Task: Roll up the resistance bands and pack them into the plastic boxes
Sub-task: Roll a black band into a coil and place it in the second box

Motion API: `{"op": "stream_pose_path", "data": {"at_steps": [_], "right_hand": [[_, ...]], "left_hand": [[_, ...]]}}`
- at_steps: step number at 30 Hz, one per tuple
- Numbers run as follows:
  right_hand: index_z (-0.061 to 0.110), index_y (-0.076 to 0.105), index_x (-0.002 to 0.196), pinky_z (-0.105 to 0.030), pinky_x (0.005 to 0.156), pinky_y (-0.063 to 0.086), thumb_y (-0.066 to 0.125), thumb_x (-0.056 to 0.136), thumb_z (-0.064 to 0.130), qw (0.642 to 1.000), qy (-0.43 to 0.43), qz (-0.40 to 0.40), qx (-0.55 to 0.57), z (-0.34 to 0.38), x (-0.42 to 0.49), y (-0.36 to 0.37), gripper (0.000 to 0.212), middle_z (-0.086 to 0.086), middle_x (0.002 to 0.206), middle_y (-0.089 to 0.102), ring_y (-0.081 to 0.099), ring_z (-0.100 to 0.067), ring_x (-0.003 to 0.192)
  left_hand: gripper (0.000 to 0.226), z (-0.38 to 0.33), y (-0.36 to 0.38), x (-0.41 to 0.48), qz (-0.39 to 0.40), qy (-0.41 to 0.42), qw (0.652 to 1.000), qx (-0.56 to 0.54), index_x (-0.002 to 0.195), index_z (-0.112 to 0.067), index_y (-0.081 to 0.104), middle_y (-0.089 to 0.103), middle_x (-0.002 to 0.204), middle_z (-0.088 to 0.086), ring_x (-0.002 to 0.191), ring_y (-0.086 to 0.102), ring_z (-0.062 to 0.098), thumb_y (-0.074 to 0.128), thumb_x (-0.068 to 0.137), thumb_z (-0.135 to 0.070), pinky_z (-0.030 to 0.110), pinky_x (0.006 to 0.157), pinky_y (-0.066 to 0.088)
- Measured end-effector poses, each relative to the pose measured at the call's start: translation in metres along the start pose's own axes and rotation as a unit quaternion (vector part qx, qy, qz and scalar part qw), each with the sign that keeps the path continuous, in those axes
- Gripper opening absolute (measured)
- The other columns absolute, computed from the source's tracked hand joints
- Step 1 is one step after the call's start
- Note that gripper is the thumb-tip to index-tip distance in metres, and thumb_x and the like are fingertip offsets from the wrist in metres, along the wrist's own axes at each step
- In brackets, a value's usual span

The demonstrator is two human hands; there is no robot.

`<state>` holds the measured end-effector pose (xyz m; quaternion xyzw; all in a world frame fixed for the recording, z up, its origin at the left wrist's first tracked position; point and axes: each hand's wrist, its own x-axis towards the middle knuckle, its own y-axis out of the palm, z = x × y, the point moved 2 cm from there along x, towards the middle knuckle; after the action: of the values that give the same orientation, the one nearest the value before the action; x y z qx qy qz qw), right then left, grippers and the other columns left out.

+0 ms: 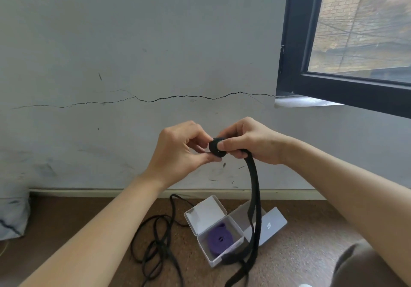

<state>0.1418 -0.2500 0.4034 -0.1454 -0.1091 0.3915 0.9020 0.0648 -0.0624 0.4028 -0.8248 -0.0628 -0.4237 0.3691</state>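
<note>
I hold a black resistance band (255,188) in front of the wall, its top end wound into a small tight roll (215,147). My left hand (180,151) pinches the roll from the left with thumb and fingertips. My right hand (251,142) grips it from the right, thumb pressed on its face. The loose length hangs down from my right hand to the floor. Below, an open clear plastic box (202,245) holds a rolled purple band (220,239). A second open box (272,224) lies just right of it, partly hidden by the hanging band.
Another thin black band (155,240) lies tangled on the brown floor left of the boxes. A grey cloth bundle (12,217) sits at the far left by the skirting board. A dark-framed window (347,86) is at the upper right. My knee (360,264) shows at the lower right.
</note>
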Motion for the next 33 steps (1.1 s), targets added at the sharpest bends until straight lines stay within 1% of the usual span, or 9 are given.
{"op": "stream_pose_path", "data": {"at_steps": [4,5,9,13,16,19,26,31,33], "right_hand": [[0.004,0.079,0.095,-0.030,0.057,0.036,0.070,0.093,0.007,1.000,-0.012,0.007,0.007,0.000,0.000,0.003,0.010,-0.014,0.071,0.060,0.046,-0.016,0.057],[0.006,0.079,0.094,-0.029,0.057,0.037,0.070,0.093,0.008,1.000,-0.012,0.011,0.003,-0.001,-0.001,0.005,0.009,-0.013,0.072,0.062,0.047,-0.016,0.058],[0.001,0.078,0.099,-0.031,0.060,0.040,0.073,0.092,0.016,1.000,-0.015,0.011,0.012,-0.004,-0.001,0.008,0.017,-0.028,0.079,0.057,0.047,-0.021,0.062],[-0.006,0.074,0.108,-0.028,0.064,0.045,0.072,0.088,0.026,0.989,-0.017,0.017,0.149,-0.004,-0.001,0.012,0.038,-0.021,0.089,0.057,0.051,-0.018,0.067],[0.000,0.072,0.116,-0.026,0.067,0.053,0.068,0.090,0.025,0.972,-0.027,0.004,0.235,-0.002,0.000,0.014,0.037,-0.015,0.095,0.065,0.058,-0.018,0.072],[-0.005,0.069,0.120,-0.030,0.074,0.058,0.071,0.087,0.021,0.967,-0.033,-0.019,0.251,-0.002,0.002,0.017,0.042,-0.016,0.101,0.068,0.066,-0.022,0.079],[-0.001,0.071,0.117,-0.031,0.077,0.057,0.066,0.093,0.018,0.954,-0.068,-0.084,0.280,0.003,0.004,0.038,0.031,-0.017,0.108,0.073,0.070,-0.022,0.090],[-0.009,0.069,0.114,-0.028,0.073,0.059,0.066,0.094,0.014,0.970,-0.054,-0.082,0.224,0.005,0.003,0.030,0.031,-0.031,0.110,0.070,0.066,-0.027,0.087],[-0.009,0.071,0.111,-0.027,0.070,0.058,0.069,0.088,0.018,0.972,-0.048,-0.069,0.219,0.006,0.002,0.024,0.036,-0.025,0.101,0.072,0.066,-0.025,0.082]], "left_hand": [[0.059,-0.001,0.002,-0.004,0.037,0.039,0.998,0.026,0.127,-0.014,0.070,0.064,0.087,0.000,0.076,0.065,0.015,0.091,0.073,-0.021,0.031,0.065,0.060],[0.058,0.000,0.003,-0.005,0.053,0.052,0.997,0.033,0.129,-0.015,0.070,0.061,0.088,0.000,0.076,0.062,0.015,0.090,0.075,-0.021,0.030,0.065,0.058],[0.041,-0.001,0.005,-0.007,0.052,0.064,0.995,0.050,0.117,-0.014,0.076,0.056,0.087,-0.003,0.075,0.056,0.014,0.086,0.079,-0.022,0.029,0.063,0.053],[0.034,-0.007,0.002,-0.004,-0.012,0.060,0.995,0.078,0.111,-0.015,0.078,0.054,0.081,-0.005,0.069,0.051,0.011,0.084,0.080,-0.027,0.021,0.062,0.046],[0.032,-0.010,-0.002,-0.001,-0.084,0.053,0.988,0.114,0.108,-0.015,0.079,0.055,0.076,-0.002,0.064,0.053,0.015,0.086,0.080,-0.027,0.027,0.057,0.046],[0.028,-0.011,-0.003,0.001,-0.143,0.052,0.978,0.144,0.104,-0.013,0.081,0.057,0.073,0.001,0.061,0.054,0.019,0.086,0.080,-0.027,0.032,0.053,0.046],[0.032,-0.005,-0.002,-0.002,-0.233,0.049,0.954,0.184,0.104,-0.010,0.081,0.059,0.070,0.005,0.060,0.056,0.024,0.086,0.082,-0.032,0.040,0.049,0.047],[0.040,-0.010,-0.001,-0.005,-0.189,-0.003,0.971,0.144,0.097,-0.013,0.078,0.061,0.083,-0.001,0.070,0.059,0.015,0.087,0.076,-0.046,0.031,0.052,0.051],[0.042,-0.013,-0.001,-0.005,-0.140,-0.017,0.985,0.101,0.099,-0.012,0.075,0.061,0.091,-0.001,0.080,0.062,0.013,0.087,0.075,-0.044,0.029,0.056,0.053]]}}
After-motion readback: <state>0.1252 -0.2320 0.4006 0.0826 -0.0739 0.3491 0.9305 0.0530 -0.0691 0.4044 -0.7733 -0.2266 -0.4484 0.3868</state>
